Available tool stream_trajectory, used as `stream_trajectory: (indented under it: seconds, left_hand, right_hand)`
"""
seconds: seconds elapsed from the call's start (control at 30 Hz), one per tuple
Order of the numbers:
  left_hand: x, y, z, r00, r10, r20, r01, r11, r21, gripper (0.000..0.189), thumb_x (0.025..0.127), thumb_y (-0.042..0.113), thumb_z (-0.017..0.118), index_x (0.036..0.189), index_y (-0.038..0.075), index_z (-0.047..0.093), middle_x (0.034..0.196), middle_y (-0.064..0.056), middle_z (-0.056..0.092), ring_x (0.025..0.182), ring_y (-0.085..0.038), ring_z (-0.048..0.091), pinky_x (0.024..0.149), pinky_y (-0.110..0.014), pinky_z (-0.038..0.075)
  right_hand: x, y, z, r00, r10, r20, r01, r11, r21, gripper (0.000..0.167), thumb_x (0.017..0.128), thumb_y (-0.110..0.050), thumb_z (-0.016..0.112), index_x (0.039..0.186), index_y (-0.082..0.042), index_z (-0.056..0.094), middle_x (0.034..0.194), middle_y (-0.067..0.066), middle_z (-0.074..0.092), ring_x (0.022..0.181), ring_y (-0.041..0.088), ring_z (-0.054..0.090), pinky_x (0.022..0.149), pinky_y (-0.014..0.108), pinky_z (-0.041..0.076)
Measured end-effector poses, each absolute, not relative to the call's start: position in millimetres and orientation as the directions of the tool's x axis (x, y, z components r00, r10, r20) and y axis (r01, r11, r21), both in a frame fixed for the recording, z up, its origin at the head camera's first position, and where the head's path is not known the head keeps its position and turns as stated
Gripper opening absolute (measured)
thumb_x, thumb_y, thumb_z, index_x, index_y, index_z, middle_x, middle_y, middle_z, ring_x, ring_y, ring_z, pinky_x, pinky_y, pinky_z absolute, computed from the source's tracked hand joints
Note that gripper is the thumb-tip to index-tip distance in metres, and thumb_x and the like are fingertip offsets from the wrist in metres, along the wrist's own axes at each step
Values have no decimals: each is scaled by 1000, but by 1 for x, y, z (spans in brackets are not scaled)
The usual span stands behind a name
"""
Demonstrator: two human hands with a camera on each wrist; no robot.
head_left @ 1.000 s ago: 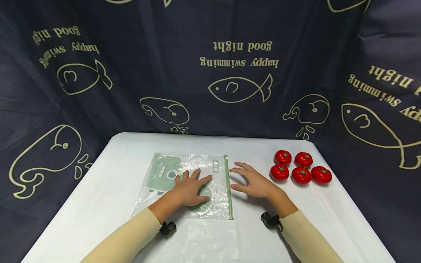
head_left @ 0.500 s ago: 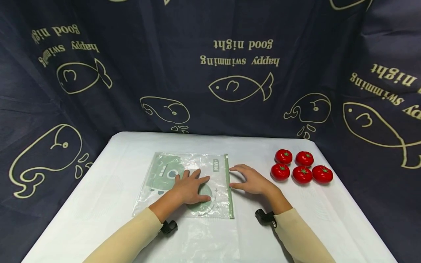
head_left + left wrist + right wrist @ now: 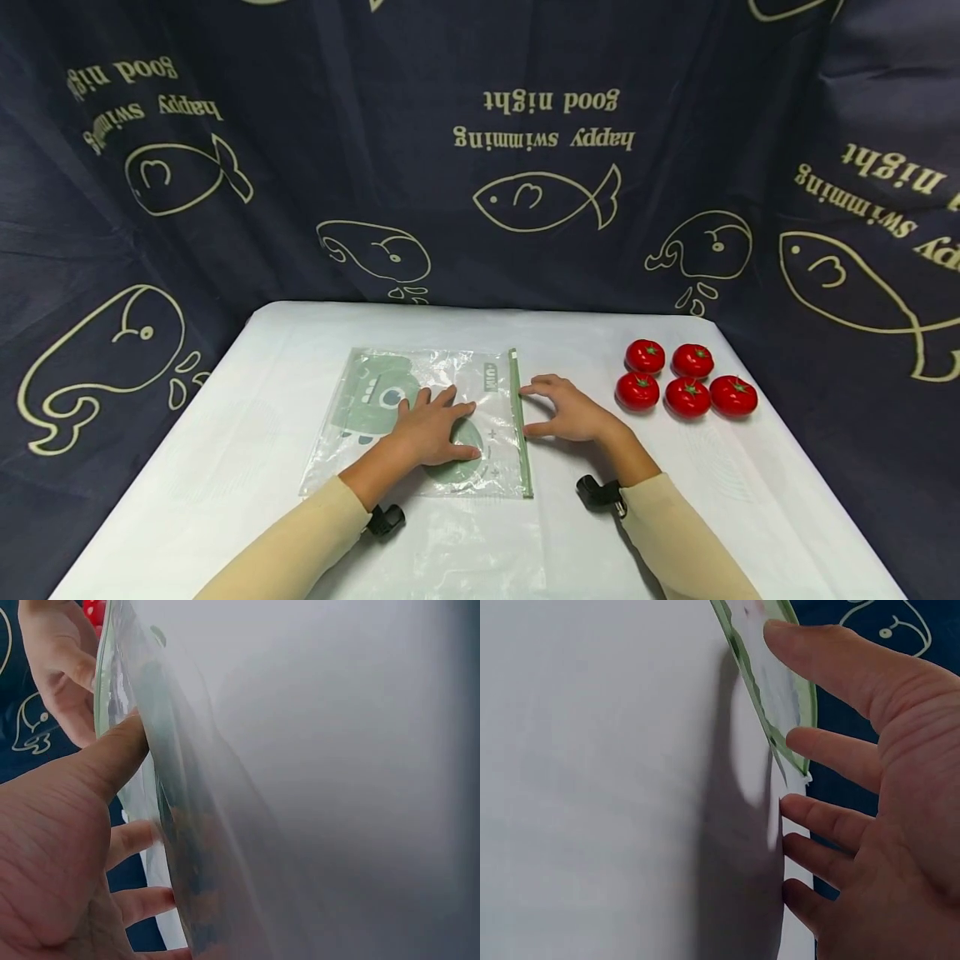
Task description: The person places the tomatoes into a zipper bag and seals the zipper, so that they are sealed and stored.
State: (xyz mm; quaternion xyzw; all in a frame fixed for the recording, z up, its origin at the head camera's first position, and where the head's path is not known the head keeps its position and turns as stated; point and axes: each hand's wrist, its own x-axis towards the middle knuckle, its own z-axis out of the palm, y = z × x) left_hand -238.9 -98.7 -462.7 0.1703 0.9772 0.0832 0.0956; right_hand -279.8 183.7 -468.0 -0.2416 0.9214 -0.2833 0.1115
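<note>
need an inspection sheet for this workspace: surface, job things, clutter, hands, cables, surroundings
surface: white table, smooth, with faint creases
job things: clear bag with green print, lying on the table, green edge on the right; five red tomatoes farther right, apart from both hands
clutter: shiny patch on the near side of the bag, cannot tell what
left hand: fingers spread on the bag
right hand: fingertips at the green edge
cables: nothing seen
surroundings: dark curtain, fish and whale prints

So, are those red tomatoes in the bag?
No, all five tomatoes sit on the table, apart from the bag.
</note>
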Motion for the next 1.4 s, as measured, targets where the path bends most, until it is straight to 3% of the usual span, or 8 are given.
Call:
stream_trajectory:
  seconds: [0.87,1.03,1.13,1.27,1.4]
  left_hand:
    - [-236,-96,-457,-928,341,-151,288,913,290,79,82,66,75,145,23,57,165,-13,34,150,-54,26,114,-76,22]
    - [-236,-95,-458,-904,416,-99,374,882,285,80,82,64,76,142,13,59,167,-12,30,152,-50,26,117,-69,28]
    - [-237,-94,-458,-885,458,-79,427,868,252,80,83,62,77,140,9,59,165,-11,36,151,-43,33,116,-63,34]
    - [-238,-92,-459,-883,460,-89,432,873,227,80,85,64,74,140,8,57,159,-11,44,145,-40,41,113,-59,40]
    - [-238,-83,-456,-892,440,-105,407,882,235,82,86,67,70,148,16,51,152,-14,49,138,-46,45,109,-64,40]
  right_hand:
    - [-277,173,-469,-905,-414,-101,-295,779,-553,71,73,-38,93,136,-22,66,157,15,40,145,40,34,116,61,37]
    - [-276,173,-469,-910,-401,-109,-279,784,-554,71,73,-40,93,137,-23,66,158,13,40,146,38,34,116,60,37]
    - [-276,173,-469,-911,-398,-110,-274,782,-559,71,73,-40,93,137,-23,66,159,13,39,146,38,33,116,61,36]
    - [-276,173,-470,-910,-400,-113,-276,785,-555,72,73,-41,92,138,-24,66,159,13,39,146,38,33,117,61,36]
    - [-275,173,-471,-907,-411,-96,-294,778,-555,73,73,-41,93,138,-22,66,158,14,40,145,39,35,115,61,37]
